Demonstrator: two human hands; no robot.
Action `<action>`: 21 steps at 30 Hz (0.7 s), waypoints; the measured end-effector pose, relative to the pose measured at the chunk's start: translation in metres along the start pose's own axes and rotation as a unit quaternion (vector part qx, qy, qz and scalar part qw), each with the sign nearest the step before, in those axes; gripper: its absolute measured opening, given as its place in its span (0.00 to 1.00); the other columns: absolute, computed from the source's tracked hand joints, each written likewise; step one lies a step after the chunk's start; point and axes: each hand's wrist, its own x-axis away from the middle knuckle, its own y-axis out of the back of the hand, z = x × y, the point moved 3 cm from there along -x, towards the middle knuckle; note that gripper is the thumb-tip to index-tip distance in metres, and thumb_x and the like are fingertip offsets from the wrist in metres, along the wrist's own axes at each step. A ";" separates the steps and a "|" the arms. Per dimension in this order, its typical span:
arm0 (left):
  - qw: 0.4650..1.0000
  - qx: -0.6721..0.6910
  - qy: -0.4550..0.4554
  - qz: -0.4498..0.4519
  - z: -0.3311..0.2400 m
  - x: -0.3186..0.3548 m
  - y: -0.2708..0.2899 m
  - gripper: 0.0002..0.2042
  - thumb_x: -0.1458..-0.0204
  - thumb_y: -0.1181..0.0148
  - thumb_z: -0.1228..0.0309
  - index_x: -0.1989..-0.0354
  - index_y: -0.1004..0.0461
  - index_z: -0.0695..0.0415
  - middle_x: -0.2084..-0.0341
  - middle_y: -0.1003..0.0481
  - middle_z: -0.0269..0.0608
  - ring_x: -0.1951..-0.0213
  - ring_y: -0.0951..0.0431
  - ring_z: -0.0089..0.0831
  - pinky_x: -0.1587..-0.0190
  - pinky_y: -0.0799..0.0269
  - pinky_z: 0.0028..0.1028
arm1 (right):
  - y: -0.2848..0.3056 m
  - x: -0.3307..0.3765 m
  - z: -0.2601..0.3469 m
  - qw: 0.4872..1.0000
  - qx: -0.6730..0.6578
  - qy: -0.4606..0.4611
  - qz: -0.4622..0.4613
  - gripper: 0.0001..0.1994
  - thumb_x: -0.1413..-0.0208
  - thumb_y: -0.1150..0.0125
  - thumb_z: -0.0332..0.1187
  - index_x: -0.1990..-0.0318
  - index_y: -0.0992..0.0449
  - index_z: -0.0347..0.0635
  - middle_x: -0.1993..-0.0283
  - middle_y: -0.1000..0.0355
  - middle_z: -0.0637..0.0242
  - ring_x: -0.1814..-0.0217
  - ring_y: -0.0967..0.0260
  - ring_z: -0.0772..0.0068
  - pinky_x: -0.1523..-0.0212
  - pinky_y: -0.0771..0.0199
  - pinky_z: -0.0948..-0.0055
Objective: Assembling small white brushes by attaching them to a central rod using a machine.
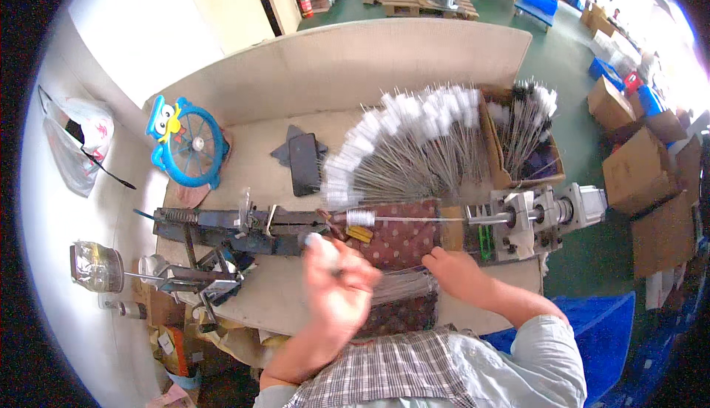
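White fluff tips a thin wire brush (pixel 316 242) that the left hand (pixel 336 286) pinches; the hand is blurred, but its fingers are curled shut around the stem, with the tufted end poking out toward the far left. The right hand (pixel 452 273) lies just to the right with fingers bent down onto a loose bundle of bare wires (pixel 399 284) spread over a patterned brown cloth (pixel 403 242); whether it actually grips any of them cannot be made out.

Just beyond the hands, one more brush with a white head (pixel 360 217) sits in line along a dark metal jig (pixel 244 225), its wire running right into a grey motor spindle (pixel 532 219). Farther off, a wide fan of finished brushes (pixel 414 149) lies on the table (pixel 259 179), and more stand in a cardboard box (pixel 526 138) at the far right. A black phone (pixel 304 164) rests near the middle and a blue toy fan (pixel 186 142) at the far left.

These brushes look very light. The twisted stem is probably springy yet easy to kink, and the fluffy head would crush or shed if squeezed, so the bare wire below the tuft seems the sensible place to take hold. Thin smooth wire may roll between the fingers, and the cut ends could prick.
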 end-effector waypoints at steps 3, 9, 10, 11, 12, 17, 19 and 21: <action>0.992 0.030 0.111 0.040 -0.043 0.010 -0.005 0.22 0.43 0.58 0.51 0.64 0.30 0.61 0.86 0.37 0.28 0.85 0.40 0.18 0.73 0.35 0.25 | 0.016 0.007 -0.005 0.998 0.059 0.036 -0.003 0.08 0.57 0.46 0.27 0.66 0.31 0.41 0.66 0.34 0.58 0.68 0.29 0.57 0.71 0.26 0.61; 0.951 -0.301 0.058 0.042 -0.033 0.039 0.042 0.18 0.41 0.58 0.58 0.66 0.28 0.61 0.80 0.28 0.39 0.82 0.32 0.27 0.72 0.31 0.30 | 0.127 0.029 -0.025 0.978 0.081 -0.025 -0.191 0.08 0.57 0.48 0.23 0.66 0.29 0.40 0.70 0.33 0.59 0.65 0.32 0.56 0.66 0.30 0.62; 0.952 -0.295 0.065 0.051 -0.029 0.036 0.037 0.18 0.41 0.58 0.58 0.66 0.28 0.61 0.80 0.28 0.39 0.82 0.32 0.27 0.72 0.31 0.30 | 0.141 0.031 -0.033 0.973 0.092 -0.059 -0.204 0.10 0.59 0.47 0.21 0.65 0.28 0.38 0.70 0.31 0.59 0.65 0.31 0.55 0.66 0.29 0.64; 0.924 -0.355 0.094 0.109 -0.021 0.029 0.024 0.15 0.41 0.56 0.62 0.65 0.29 0.61 0.79 0.28 0.40 0.80 0.30 0.28 0.72 0.31 0.30 | 0.147 0.029 -0.038 0.967 0.019 -0.052 -0.247 0.10 0.57 0.46 0.21 0.64 0.26 0.37 0.70 0.31 0.58 0.68 0.31 0.56 0.68 0.30 0.65; 0.887 -0.413 0.120 0.168 -0.011 0.021 0.011 0.12 0.41 0.54 0.66 0.65 0.29 0.62 0.77 0.27 0.41 0.79 0.28 0.28 0.72 0.31 0.29 | 0.149 0.027 -0.044 0.955 -0.053 -0.043 -0.290 0.11 0.56 0.45 0.21 0.62 0.25 0.35 0.71 0.31 0.57 0.71 0.30 0.57 0.70 0.30 0.67; 0.640 -0.707 -0.184 0.239 0.052 -0.057 -0.030 0.09 0.49 0.44 0.70 0.61 0.28 0.59 0.71 0.25 0.42 0.73 0.24 0.30 0.70 0.28 0.28 | 0.132 -0.007 -0.035 0.965 -0.041 -0.012 -0.259 0.11 0.57 0.46 0.22 0.63 0.25 0.38 0.64 0.27 0.61 0.63 0.28 0.59 0.62 0.27 0.67; 0.461 -0.787 -0.337 0.234 0.074 -0.080 -0.035 0.09 0.53 0.42 0.69 0.64 0.28 0.56 0.70 0.26 0.40 0.72 0.24 0.35 0.71 0.28 0.31 | 0.125 -0.015 -0.035 0.966 -0.065 -0.002 -0.249 0.11 0.54 0.47 0.24 0.60 0.26 0.39 0.64 0.27 0.59 0.63 0.28 0.57 0.62 0.27 0.66; 0.419 -0.814 -0.309 0.258 0.088 -0.093 -0.037 0.07 0.53 0.43 0.69 0.66 0.29 0.56 0.72 0.27 0.40 0.71 0.24 0.38 0.71 0.28 0.33 | 0.118 -0.021 -0.043 0.962 -0.071 0.002 -0.264 0.11 0.51 0.47 0.26 0.58 0.28 0.41 0.66 0.27 0.58 0.64 0.28 0.56 0.64 0.27 0.65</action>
